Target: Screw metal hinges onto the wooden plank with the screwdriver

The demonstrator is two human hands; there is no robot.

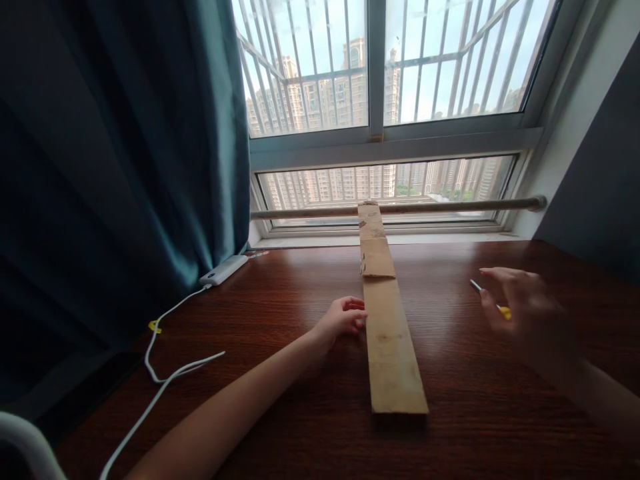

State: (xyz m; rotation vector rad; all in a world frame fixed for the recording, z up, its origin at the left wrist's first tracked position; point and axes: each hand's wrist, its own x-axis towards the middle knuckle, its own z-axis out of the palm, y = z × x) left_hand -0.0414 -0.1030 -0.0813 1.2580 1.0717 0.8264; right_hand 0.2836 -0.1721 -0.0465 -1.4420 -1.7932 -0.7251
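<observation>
A long cardboard strip runs away from me over the dark wooden surface, its far end against the metal bar. A second piece of cardboard overlaps its far part. My left hand is at the strip's left edge, fingers curled and fingertips touching it; the grip itself is partly hidden. Off to the right, my right hand is blurred, thumb and fingers apart in a C shape. Between them shows a thin tool with a pale shaft and yellow part, apparently lying on the surface and partly covered.
A metal bar crosses in front of the window. On the left, a white power bank with a white cable lies beside a blue curtain. A small yellow item is by the cable. A wall bounds the right side.
</observation>
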